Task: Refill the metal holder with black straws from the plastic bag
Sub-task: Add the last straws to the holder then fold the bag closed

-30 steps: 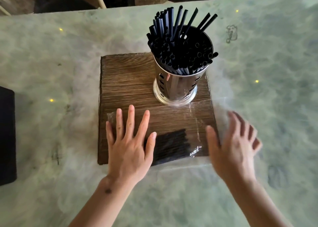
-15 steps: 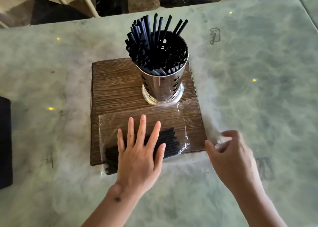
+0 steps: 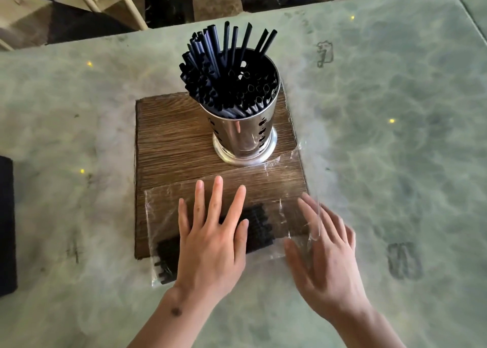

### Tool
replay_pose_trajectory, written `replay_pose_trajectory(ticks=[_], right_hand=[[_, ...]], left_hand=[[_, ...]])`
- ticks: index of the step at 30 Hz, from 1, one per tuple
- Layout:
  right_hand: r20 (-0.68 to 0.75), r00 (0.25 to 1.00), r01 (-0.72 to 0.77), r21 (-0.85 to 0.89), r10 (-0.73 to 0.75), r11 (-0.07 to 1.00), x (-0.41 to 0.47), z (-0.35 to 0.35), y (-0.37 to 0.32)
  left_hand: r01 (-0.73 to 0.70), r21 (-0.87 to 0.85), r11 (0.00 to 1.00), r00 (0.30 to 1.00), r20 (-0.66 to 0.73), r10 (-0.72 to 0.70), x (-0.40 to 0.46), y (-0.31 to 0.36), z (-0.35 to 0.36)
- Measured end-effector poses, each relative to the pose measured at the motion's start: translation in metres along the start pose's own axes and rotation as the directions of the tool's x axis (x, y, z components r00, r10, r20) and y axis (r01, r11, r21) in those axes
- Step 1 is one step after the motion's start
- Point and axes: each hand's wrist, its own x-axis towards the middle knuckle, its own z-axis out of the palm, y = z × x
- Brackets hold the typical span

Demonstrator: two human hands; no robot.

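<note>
A shiny perforated metal holder (image 3: 243,139) stands on a brown wooden board (image 3: 168,147), packed with upright black straws (image 3: 226,81). A clear plastic bag (image 3: 274,189) lies flat across the board's near edge with a bundle of black straws (image 3: 259,225) inside it. My left hand (image 3: 213,239) lies flat on the bag, fingers spread, pressing on the bundle. My right hand (image 3: 324,255) rests at the bag's right end with fingers apart; its fingers are blurred and partly under or against the plastic film.
The board sits on a green marbled table (image 3: 395,136). A black flat object (image 3: 6,223) lies at the left edge. Wooden chair legs (image 3: 131,2) and a dark floor show beyond the far table edge.
My right hand has moved left from beside the board onto the bag's right end. The left hand stays flat on the straws. The camera view has shifted slightly.
</note>
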Motion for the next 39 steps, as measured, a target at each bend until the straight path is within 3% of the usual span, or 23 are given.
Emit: replay_pose_trajectory(ticks=[3,8,12,15,19,24,28,31,35,39], right_hand=[[-0.034,0.999,-0.007,-0.085,0.004,0.996,0.010,0.007,-0.001],[0.001,0.990,0.142,-0.014,-0.142,0.990,0.011,0.014,0.001],[-0.009,1.000,-0.016,-0.227,0.014,0.974,0.009,0.018,-0.001],[-0.017,0.997,-0.074,-0.278,0.073,0.958,0.009,0.016,0.002],[0.023,0.997,0.082,-0.240,-0.078,0.967,0.008,0.015,0.003],[0.089,0.943,0.331,-0.155,-0.320,0.931,0.014,0.019,-0.001],[0.205,0.907,0.408,-0.205,-0.369,0.890,0.019,0.015,0.003],[0.189,0.925,0.367,-0.225,-0.329,0.903,0.021,0.012,0.002],[0.109,0.966,0.254,-0.260,-0.233,0.932,0.024,0.009,-0.001],[0.147,0.941,0.334,-0.246,-0.305,0.910,0.023,0.012,-0.001]], left_hand=[[-0.027,0.015,1.000,0.999,-0.020,0.027,0.008,0.005,0.001],[-0.059,0.050,0.997,0.998,-0.008,0.060,0.013,0.016,0.008],[-0.032,0.090,0.995,0.999,0.032,0.029,0.014,0.019,0.015],[-0.036,0.111,0.993,0.999,0.042,0.031,0.015,0.019,0.017],[-0.046,0.101,0.994,0.998,0.045,0.042,0.015,0.018,0.017],[-0.052,0.112,0.992,0.995,0.088,0.043,0.016,0.019,0.011],[-0.036,0.030,0.999,0.999,0.026,0.036,0.014,0.015,0.009],[-0.025,-0.011,1.000,0.999,-0.033,0.025,0.017,0.010,0.004],[-0.203,-0.012,0.979,0.976,-0.085,0.202,0.032,0.007,0.004],[-0.356,0.028,0.934,0.934,-0.017,0.357,0.046,0.008,0.007]])
